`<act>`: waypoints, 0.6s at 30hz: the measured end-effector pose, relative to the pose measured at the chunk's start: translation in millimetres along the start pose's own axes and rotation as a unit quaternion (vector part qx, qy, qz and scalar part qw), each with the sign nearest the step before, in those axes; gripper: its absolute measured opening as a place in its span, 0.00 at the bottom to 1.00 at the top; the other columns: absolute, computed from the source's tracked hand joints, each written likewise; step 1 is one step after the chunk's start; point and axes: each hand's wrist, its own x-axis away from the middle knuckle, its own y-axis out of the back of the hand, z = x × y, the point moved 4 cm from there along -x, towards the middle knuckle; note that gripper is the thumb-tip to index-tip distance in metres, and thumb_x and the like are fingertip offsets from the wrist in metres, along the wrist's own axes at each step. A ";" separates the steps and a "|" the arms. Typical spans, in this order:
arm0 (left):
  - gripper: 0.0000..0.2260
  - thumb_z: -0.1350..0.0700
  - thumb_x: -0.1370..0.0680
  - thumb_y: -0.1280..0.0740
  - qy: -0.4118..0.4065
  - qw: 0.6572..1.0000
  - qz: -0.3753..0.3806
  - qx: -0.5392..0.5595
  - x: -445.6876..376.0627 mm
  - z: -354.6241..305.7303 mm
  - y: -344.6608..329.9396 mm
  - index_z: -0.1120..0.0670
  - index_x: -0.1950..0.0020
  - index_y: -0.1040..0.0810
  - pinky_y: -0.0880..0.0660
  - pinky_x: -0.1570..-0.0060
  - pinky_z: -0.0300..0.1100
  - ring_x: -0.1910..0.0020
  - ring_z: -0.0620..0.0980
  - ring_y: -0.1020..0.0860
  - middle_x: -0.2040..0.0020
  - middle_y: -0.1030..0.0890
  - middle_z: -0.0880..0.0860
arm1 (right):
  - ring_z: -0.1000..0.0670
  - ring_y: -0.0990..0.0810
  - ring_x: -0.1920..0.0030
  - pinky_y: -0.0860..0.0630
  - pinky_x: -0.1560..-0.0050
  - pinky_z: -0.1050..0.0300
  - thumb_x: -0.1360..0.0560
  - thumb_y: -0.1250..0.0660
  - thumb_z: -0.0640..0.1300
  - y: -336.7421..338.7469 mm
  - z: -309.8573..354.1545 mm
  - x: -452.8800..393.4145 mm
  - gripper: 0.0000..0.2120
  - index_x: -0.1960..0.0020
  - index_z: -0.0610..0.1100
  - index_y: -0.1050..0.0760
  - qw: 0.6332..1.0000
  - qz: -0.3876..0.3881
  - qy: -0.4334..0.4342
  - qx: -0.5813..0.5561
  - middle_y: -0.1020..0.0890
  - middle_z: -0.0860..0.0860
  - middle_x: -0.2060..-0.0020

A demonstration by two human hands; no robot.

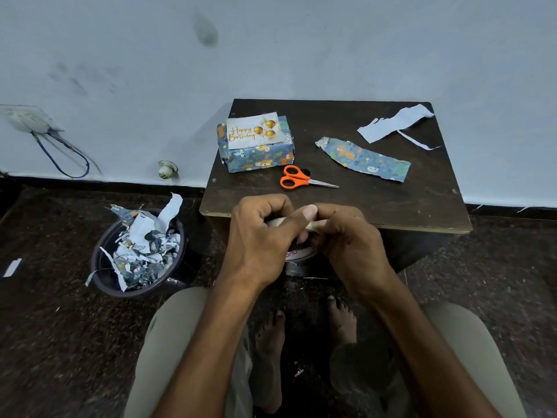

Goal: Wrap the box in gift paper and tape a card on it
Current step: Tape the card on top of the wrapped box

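Note:
The box (259, 156), wrapped in blue animal-print paper, sits at the far left of the small dark table (376, 203). A white "Happy Birthday" card (256, 131) lies on its top. Just off the table's near edge, both hands hold a roll of tape (301, 253). My left hand (259, 233) grips the roll, its thumb stretched over the top. My right hand (343, 236) curls round the roll's right side, fingers pinching at the tape. Most of the roll is hidden by the hands.
Orange-handled scissors (301, 178) lie shut in front of the box. A strip of printed paper (364, 159) and white paper scraps (398, 123) lie at the right of the table. A dark bin (102, 267) of paper offcuts stands on the floor at the left.

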 end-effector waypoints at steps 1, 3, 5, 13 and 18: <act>0.19 0.52 0.27 0.29 0.008 1.000 0.000 0.021 -0.3 -0.3 0.1 0.62 0.72 0.27 0.35 0.70 0.36 0.75 0.43 0.30 0.75 0.22 0.51 | 0.39 0.28 0.60 0.34 0.57 0.45 0.37 0.38 0.51 0.8 0.0 -0.4 0.18 0.67 0.35 0.22 1.000 0.003 0.005 0.012 0.22 0.39 0.66; 0.19 0.50 0.28 0.28 0.023 0.998 0.004 0.066 -1.3 0.1 -0.9 0.60 0.73 0.28 0.35 0.69 0.39 0.73 0.50 0.29 0.75 0.22 0.54 | 0.40 0.30 0.61 0.36 0.60 0.46 0.37 0.39 0.51 0.0 0.8 -1.2 0.20 0.66 0.32 0.24 0.999 0.017 0.011 0.032 0.23 0.37 0.66; 0.17 0.53 0.28 0.28 0.033 0.995 0.004 0.097 -2.1 -0.1 -0.7 0.55 0.74 0.28 0.34 0.69 0.39 0.73 0.52 0.28 0.76 0.23 0.54 | 0.40 0.32 0.62 0.38 0.63 0.48 0.38 0.40 0.48 -1.3 2.6 -2.3 0.18 0.67 0.33 0.24 0.999 0.029 0.011 0.034 0.25 0.33 0.67; 0.18 0.59 0.28 0.31 0.049 0.984 -0.019 0.168 -0.7 -4.0 0.4 0.53 0.76 0.31 0.36 0.72 0.35 0.77 0.47 0.34 0.77 0.32 0.54 | 0.43 0.34 0.67 0.37 0.67 0.55 0.41 0.46 0.35 -8.1 3.1 -0.2 0.14 0.68 0.40 0.21 0.999 0.035 0.007 -0.005 0.26 0.37 0.69; 0.18 0.61 0.31 0.29 0.065 0.981 -0.018 0.181 -1.6 -4.9 4.3 0.57 0.75 0.34 0.36 0.71 0.42 0.78 0.62 0.34 0.77 0.36 0.62 | 0.52 0.28 0.69 0.33 0.64 0.59 0.34 0.44 0.37 -10.0 6.6 3.9 0.14 0.65 0.37 0.20 0.996 0.074 -0.010 -0.044 0.26 0.36 0.68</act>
